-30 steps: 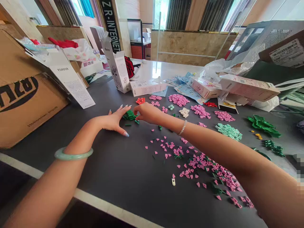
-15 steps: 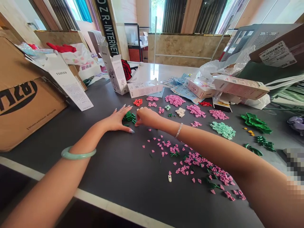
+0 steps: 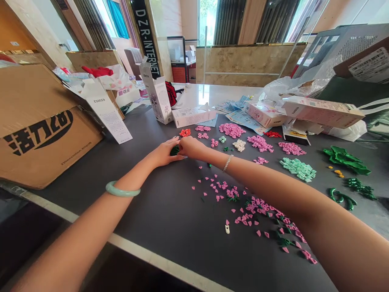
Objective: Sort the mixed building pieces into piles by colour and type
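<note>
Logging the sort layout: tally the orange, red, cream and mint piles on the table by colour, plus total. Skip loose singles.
Orange pile: 1
Red pile: 1
Cream pile: 1
Mint: 2 (large mint pile, small mint pile)
Total: 5
Skipped: loose cream piece near the front edge.

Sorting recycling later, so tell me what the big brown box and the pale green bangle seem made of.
Big brown box: matte corrugated cardboard, judging by its creased flaps and printed side. Pale green bangle: smooth, glossy, perhaps jade, glass or plastic.
</note>
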Demonstrator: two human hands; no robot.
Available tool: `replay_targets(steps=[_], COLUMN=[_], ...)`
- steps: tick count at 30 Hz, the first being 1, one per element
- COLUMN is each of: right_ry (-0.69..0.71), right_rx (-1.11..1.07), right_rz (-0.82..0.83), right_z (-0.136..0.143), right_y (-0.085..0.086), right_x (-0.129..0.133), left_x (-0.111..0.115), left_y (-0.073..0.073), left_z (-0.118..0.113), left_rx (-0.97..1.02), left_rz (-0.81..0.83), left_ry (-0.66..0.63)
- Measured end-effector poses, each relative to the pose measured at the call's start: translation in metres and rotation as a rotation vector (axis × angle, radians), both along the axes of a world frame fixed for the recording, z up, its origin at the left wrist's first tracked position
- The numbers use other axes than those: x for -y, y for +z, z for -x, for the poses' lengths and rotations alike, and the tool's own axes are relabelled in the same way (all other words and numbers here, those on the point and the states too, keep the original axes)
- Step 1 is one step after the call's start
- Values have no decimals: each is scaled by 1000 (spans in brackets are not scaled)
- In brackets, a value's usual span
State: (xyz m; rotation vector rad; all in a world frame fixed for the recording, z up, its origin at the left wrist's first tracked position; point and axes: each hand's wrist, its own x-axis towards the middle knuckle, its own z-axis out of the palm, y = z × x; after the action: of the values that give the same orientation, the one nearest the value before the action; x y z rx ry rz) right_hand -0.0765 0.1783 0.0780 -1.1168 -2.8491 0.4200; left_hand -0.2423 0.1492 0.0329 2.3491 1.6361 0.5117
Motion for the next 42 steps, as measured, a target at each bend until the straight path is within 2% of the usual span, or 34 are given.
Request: replay_targets(steps=[4,9,14,22,28,36,42], right_ry=[9,-35,-83,-161,-210,-382,-464], right_rx=[-7,-56,-95,-74,-78,-94,-134], right_rz=[-45,-79,-90,-2,32,91,78], right_z=[-12,-48,-93,-152,-186,-224,-255], right_y=[5,18,28,32,33,31,18], right_x=[-6,-5,8,37,58,86,102], left_x=[0,3,3,0,-4,-13,-19], left_y=[-2,-3,-2,0,-1,-2,-2], left_z=[1,-4,-15,-27,-30,-44,-46], left_rx=[-1,-23,-42,-77,-94,-93,-92], left_rz=[-24,-37,-78,-148,-158,-166,-159], left_ry=[41,113,206,299,352,484,582])
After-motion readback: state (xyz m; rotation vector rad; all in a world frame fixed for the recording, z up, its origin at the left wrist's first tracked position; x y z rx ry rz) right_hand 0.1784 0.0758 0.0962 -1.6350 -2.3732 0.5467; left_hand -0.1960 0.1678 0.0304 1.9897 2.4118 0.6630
